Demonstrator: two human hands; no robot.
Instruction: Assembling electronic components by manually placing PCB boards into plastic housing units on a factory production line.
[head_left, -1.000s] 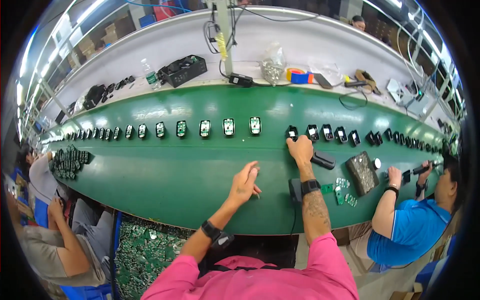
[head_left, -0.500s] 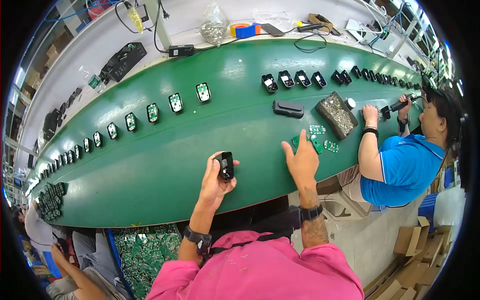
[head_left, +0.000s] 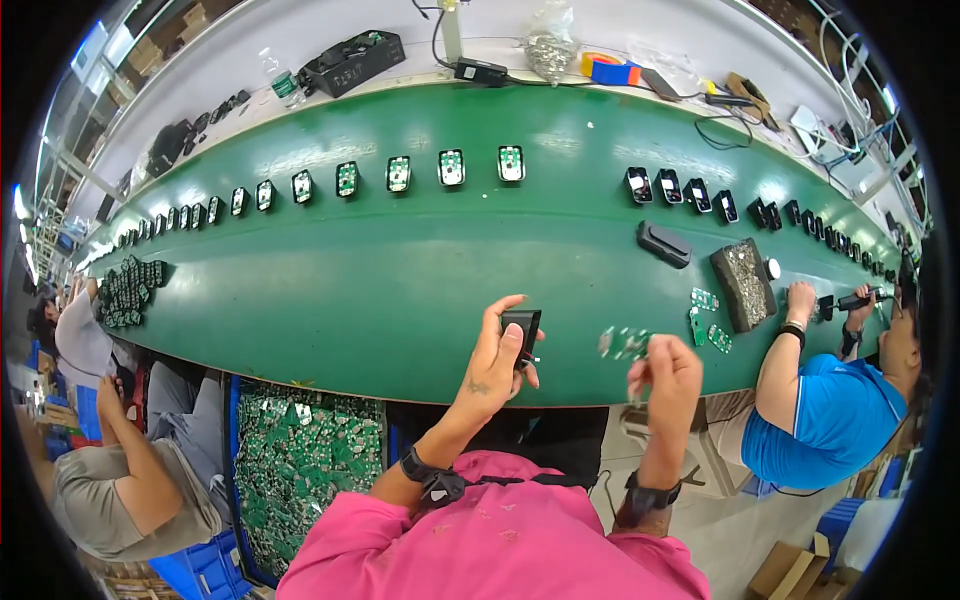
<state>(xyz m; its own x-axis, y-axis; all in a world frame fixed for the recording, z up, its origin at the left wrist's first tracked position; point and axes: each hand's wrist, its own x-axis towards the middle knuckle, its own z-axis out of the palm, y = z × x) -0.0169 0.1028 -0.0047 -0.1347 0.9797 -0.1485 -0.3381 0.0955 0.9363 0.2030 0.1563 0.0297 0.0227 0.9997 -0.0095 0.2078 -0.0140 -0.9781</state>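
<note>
My left hand (head_left: pixel 487 368) is closed around a small black plastic casing (head_left: pixel 523 328), held tilted above the near part of the green bench. Short wire ends stick out at its lower side. A green circuit board (head_left: pixel 624 343), slightly blurred, is pinched between the fingers of my right hand (head_left: pixel 668 378), to the right of the casing and apart from it. Three loose circuit boards (head_left: pixel 719 338) lie on the bench beyond my right hand, beside a dark box (head_left: pixel 743 285) of small metal parts.
A row of casings with boards (head_left: pixel 451 167) curves leftward; open black casings (head_left: pixel 669 187) line the right. A black oblong case (head_left: pixel 664 244) lies between. Dark boards (head_left: pixel 130 290) are piled at left, above a blue bin (head_left: pixel 233 440) of boards. A blue-shirted co-worker (head_left: pixel 820 420) holds a tool.
My right hand has picked up a circuit board from the loose group and brought it nearer the casing. My left hand has turned the casing. The view has shifted left.
</note>
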